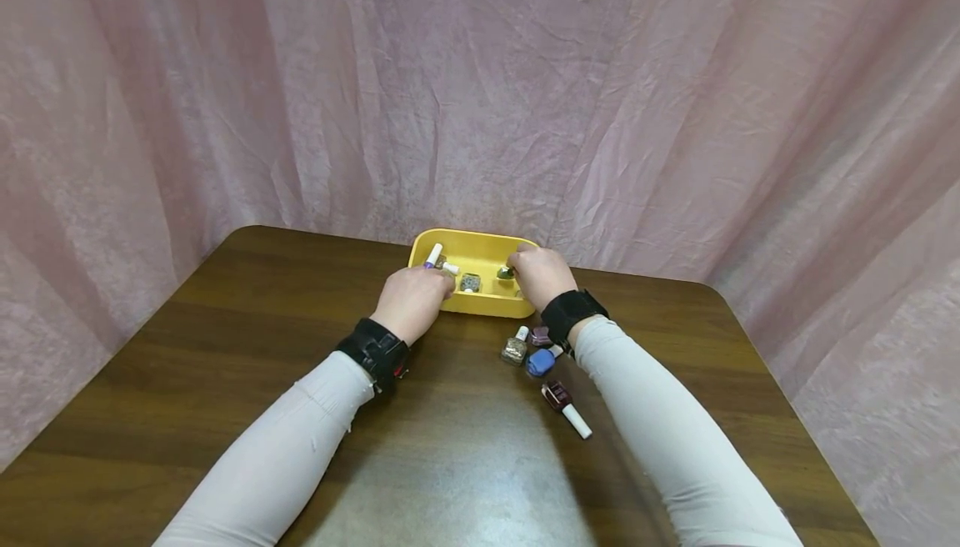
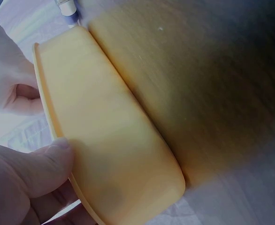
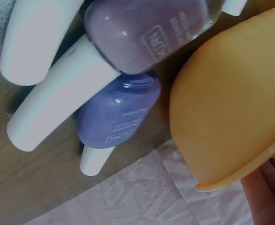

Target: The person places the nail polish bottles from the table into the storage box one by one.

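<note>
My left hand (image 1: 414,301) grips the near left rim of a yellow plastic tray (image 1: 491,305); in the left wrist view its thumb (image 2: 57,157) presses the outer wall and the fingers go over the rim. Over the tray's right end, my right hand (image 1: 542,272) reaches in with curled fingers and pinches a small dark green nail polish bottle (image 1: 506,273), its cap hidden by the fingers. Also in the tray are a glittery nail polish bottle (image 1: 470,283) and, at the left, a white-capped purple bottle (image 1: 432,256) beside another white cap.
Right of centre on the brown wooden table (image 1: 300,313) lie a gold-glitter bottle (image 1: 514,351), a blue bottle (image 1: 541,362), a mauve bottle (image 3: 147,33) and a dark red bottle (image 1: 557,395). A pink curtain (image 1: 480,97) hangs behind the table.
</note>
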Action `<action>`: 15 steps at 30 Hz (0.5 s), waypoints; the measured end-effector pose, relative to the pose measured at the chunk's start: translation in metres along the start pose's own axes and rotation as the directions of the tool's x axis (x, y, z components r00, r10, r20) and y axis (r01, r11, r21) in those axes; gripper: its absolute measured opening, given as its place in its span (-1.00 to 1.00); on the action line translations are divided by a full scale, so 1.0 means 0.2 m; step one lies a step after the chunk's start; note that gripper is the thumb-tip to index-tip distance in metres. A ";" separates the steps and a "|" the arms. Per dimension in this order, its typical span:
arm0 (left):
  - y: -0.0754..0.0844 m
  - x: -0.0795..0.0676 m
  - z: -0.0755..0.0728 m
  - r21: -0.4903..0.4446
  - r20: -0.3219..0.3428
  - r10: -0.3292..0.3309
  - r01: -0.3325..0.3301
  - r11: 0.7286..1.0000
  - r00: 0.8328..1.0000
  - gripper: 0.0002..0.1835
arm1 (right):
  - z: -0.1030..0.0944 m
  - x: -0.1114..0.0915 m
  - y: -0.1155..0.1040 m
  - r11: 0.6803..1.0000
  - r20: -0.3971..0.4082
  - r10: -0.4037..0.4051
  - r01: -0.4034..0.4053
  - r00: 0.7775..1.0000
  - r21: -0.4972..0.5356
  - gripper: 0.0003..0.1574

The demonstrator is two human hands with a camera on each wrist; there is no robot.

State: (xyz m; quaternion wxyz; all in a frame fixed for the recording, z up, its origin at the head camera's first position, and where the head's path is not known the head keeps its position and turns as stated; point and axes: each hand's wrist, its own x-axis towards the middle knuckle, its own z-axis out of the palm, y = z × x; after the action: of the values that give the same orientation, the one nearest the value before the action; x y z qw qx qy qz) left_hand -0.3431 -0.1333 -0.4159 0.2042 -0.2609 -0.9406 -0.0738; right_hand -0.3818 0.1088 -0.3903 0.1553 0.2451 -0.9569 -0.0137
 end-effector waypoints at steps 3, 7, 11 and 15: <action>0.00 0.00 -0.01 -0.002 0.002 0.002 -0.002 1.000 1.000 -0.95 | 0.01 0.00 0.00 1.000 0.030 -0.003 0.003 1.000 -0.014 -0.84; 0.00 0.00 -0.02 0.003 0.015 0.001 -0.001 1.000 1.000 -0.96 | 0.01 0.00 0.00 1.000 0.055 -0.001 0.001 0.999 -0.009 -0.84; 0.00 0.00 -0.03 0.004 0.019 -0.002 0.002 1.000 1.000 -0.95 | 0.01 0.00 -0.01 1.000 0.071 -0.007 0.006 0.997 0.007 -0.85; 0.00 0.00 -0.02 -0.003 0.020 -0.003 0.003 1.000 1.000 -0.95 | 0.02 0.00 -0.01 1.000 0.097 -0.018 0.016 0.995 0.018 -0.88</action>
State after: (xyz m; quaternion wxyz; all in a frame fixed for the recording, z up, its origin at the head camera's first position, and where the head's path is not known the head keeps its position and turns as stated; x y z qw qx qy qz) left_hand -0.3412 -0.1346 -0.4117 0.1942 -0.2603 -0.9430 -0.0727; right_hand -0.3820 0.1062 -0.3950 0.1064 0.2537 -0.9612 -0.0186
